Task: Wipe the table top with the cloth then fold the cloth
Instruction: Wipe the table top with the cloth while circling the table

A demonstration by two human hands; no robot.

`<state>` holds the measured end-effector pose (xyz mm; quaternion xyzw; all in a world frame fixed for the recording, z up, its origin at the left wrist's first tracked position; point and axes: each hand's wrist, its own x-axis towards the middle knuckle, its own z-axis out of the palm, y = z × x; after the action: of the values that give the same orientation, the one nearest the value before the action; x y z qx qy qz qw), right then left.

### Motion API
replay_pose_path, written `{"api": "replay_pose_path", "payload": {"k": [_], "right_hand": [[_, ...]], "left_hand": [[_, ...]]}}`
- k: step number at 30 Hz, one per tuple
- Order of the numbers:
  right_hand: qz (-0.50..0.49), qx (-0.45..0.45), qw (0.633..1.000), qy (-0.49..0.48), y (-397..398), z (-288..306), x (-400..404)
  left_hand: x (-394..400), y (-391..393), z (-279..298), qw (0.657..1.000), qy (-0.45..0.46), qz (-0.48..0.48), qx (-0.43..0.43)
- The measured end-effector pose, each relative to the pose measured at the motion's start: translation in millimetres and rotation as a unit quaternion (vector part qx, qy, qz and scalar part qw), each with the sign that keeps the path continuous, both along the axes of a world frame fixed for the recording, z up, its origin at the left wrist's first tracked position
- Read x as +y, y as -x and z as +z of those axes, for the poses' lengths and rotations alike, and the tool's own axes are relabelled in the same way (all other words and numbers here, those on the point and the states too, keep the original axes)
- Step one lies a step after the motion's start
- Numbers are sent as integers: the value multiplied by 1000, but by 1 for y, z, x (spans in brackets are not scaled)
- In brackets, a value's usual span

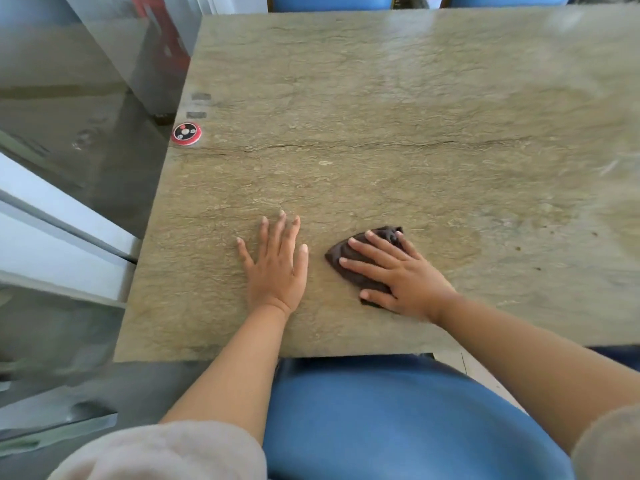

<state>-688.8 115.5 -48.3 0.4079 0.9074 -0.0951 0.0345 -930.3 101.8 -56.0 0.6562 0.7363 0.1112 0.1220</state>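
Note:
A small dark brown cloth (337, 255), bunched up, lies on the beige stone table top (381, 116) near its front edge. My right hand (398, 275) presses flat on the cloth with straight, spread fingers, covering most of it. To the left of it, my left hand (277, 265) rests flat on the bare table with fingers spread, a short gap away from the cloth.
A round red and black call button (186, 133) sits at the table's left edge, with two small grey marks (199, 105) behind it. A blue chair seat (398, 420) is below the front edge. More blue chairs (329, 1) stand at the far side. A glass wall runs along the left.

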Motion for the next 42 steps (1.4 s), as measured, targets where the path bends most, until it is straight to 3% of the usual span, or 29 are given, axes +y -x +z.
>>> {"api": "replay_pose_path", "payload": {"k": [2, 4, 6, 9, 11, 13, 15, 17, 20, 22, 25, 28, 34, 38, 42], "right_hand": [[-204, 37, 978, 18, -9, 2, 10], [-317, 32, 947, 30, 10, 4, 10], [-261, 10, 965, 37, 40, 6, -8], [-14, 26, 999, 26, 59, 0, -49], [108, 3, 993, 35, 43, -2, -58], [142, -24, 988, 50, 13, 2, -54], [89, -35, 995, 38, -22, 6, -45], [-56, -30, 997, 43, -57, 7, -34], [-274, -13, 959, 73, -76, 12, -29], [-263, -8, 963, 57, -66, 9, -42], [-90, 10, 996, 19, -66, -3, -62], [-36, 22, 999, 25, -84, -3, -42], [-210, 43, 977, 16, -101, -2, 31], [-342, 58, 938, 13, -123, -5, 44], [-340, 96, 935, 15, -131, -8, 0]], "left_hand": [[0, 0, 1, 1000, -2, -5, -9], [-1, 1, 2, 1000, 1, -10, -6], [0, 1, 3, 1000, 9, -12, -2], [5, 5, 3, 999, 26, 8, -39], [9, 4, 7, 998, 36, 28, -52], [13, -4, 13, 995, 50, 59, -55], [17, -20, 19, 994, 65, 77, -44], [19, -43, 20, 995, 68, 59, -47], [20, -82, 14, 995, 54, -36, -80], [20, -108, 11, 991, 45, -88, -88], [31, -139, 13, 983, 24, -127, -128], [47, -146, 8, 976, 2, -116, -183], [48, -151, -2, 990, -29, -120, -73], [48, -152, -1, 989, -29, -139, -29], [47, -154, -1, 990, -19, -142, 2]]}}
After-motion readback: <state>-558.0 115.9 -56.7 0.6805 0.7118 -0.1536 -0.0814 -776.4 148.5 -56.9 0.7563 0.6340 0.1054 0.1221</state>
